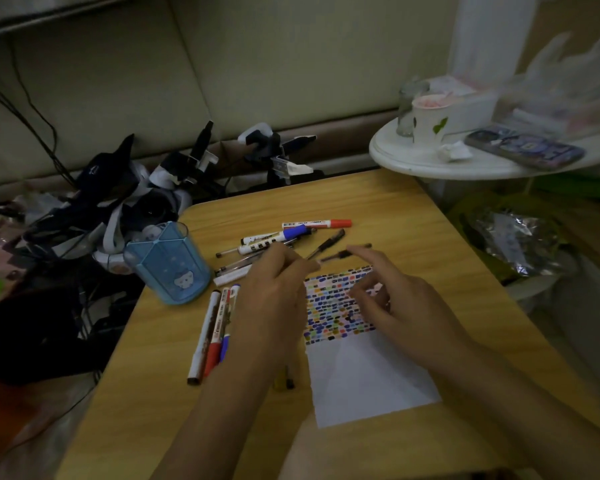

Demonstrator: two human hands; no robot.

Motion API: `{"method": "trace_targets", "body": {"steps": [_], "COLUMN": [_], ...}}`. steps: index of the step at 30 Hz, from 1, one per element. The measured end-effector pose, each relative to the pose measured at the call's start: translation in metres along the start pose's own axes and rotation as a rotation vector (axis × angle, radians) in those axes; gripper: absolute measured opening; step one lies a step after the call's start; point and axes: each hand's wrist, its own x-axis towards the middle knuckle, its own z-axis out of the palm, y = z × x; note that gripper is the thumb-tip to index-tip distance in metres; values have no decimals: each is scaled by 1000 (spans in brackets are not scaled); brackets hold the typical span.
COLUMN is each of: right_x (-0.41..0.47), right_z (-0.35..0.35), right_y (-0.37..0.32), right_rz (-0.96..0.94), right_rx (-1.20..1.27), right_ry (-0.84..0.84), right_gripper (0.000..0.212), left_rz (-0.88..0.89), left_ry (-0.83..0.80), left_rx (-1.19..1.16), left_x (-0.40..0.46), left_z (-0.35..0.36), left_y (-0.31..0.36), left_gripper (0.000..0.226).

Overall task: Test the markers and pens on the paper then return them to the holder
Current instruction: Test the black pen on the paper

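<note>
Pale blue translucent holder (169,265) with a white cartoon figure, white paper (368,372) with rows of multicoloured dashes, yellow wood-grain table (395,209), red-capped marker (317,224), blue-capped marker (274,234), white cup (428,121) with green leaf

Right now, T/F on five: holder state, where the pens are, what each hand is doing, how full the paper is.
1. The blue holder stands upright at the table's left edge. True.
2. All pens are back in the holder. False: many lie on the table, including a red-capped marker and a group of three markers.
3. The left hand holds a black pen. True.
4. The right hand presses flat on the paper. False: it hovers, fingers loosely curled, by a small dark pen part.
5. The paper is fully covered in colour marks. False: only the top part; the lower part is blank.
</note>
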Motion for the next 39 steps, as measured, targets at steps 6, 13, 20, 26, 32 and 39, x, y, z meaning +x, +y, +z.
{"method": "trace_targets", "body": {"steps": [6, 13, 20, 26, 32, 39], "right_x": [-1, -2, -5, -1, -3, -4], "right_z": [-4, -10, -8, -11, -12, -15], "right_y": [-1, -1, -9, -7, -4, 0], "right_rz": [27, 134, 166, 236, 227, 235], "right_rx": [-45, 136, 608, 701, 642, 587], "right_ry": [46, 86, -50, -15, -12, -10], "right_gripper": [49, 12, 22, 12, 21, 21], "left_rz": [117, 50, 25, 8, -15, -25], "left_ry": [-38, -137, -340, -421, -439, -519], "left_rx": [-47, -141, -126, -231, -268, -336], "left_x": [-13, -17, -14, -8, -7, -4], "left_z": [3, 5, 21, 27, 26, 28], "left_y": [27, 23, 13, 18, 23, 28], "left_gripper": [31, 39, 42, 29, 21, 10]}}
